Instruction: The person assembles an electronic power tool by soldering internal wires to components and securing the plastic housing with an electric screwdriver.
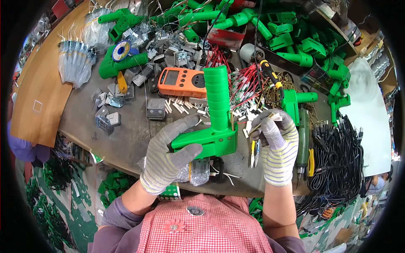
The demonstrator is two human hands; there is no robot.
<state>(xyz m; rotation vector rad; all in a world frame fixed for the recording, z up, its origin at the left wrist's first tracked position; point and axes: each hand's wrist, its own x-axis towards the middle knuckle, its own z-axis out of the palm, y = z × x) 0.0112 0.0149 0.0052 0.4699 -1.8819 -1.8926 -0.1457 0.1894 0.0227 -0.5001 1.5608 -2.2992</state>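
My left hand [168,154], in a grey striped glove, grips a bright green L-shaped plastic housing [217,99] by its flat lower part. The ribbed round handle of the housing points up, away from me. A thin brass-coloured piece stands at its right side. My right hand [276,141], gloved alike, is closed to the right of the housing, apart from it. Its fingertips pinch thin brass-coloured screws [258,127]; how many is hard to tell. A small pale piece shows at the index finger. Snips [253,152] lie beside this hand.
An orange meter [181,82] lies beyond the housing, near metal heat sinks [156,109] and red wires [246,82]. Further right are a screwdriver [272,78], a green power driver [303,143] and black cables [337,160]. Green housings [240,19] are piled at the back.
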